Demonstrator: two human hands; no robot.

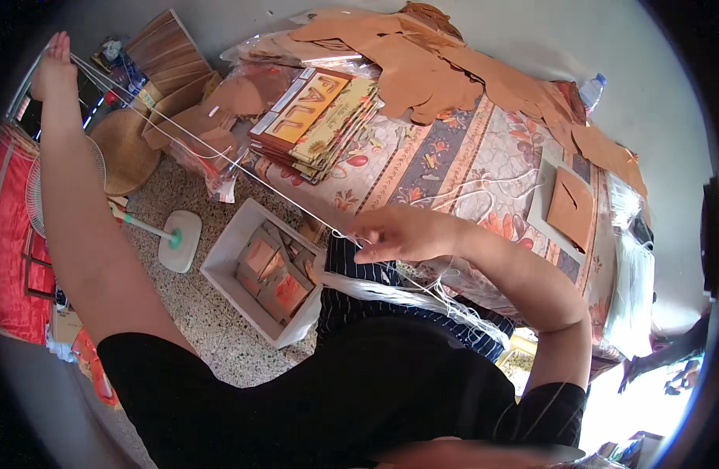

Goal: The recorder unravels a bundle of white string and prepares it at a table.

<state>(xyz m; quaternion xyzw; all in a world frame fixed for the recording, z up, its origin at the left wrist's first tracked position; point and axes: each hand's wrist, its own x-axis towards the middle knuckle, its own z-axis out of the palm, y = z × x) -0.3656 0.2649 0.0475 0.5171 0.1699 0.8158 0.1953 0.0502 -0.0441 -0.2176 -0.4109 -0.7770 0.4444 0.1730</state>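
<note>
A white cord [238,166] runs taut between my two hands, in more than one strand near its far end. My left arm is stretched out to the upper left, and my left hand [55,69] is closed on that end. Low in front of me, my right hand [402,234] pinches the cord's other end between thumb and fingers. A bundle of white cords [422,295] lies across my lap on dark striped cloth, just below my right hand. Further loose white cord [484,186] curls over the patterned tablecloth [492,148].
Stacked printed signs [316,121] sit on the table's left part, brown cut sheets [430,78] along its back. A brown square piece [570,207] lies at right. On the floor are a white bin [227,234] of scraps and a fan's white base [180,241].
</note>
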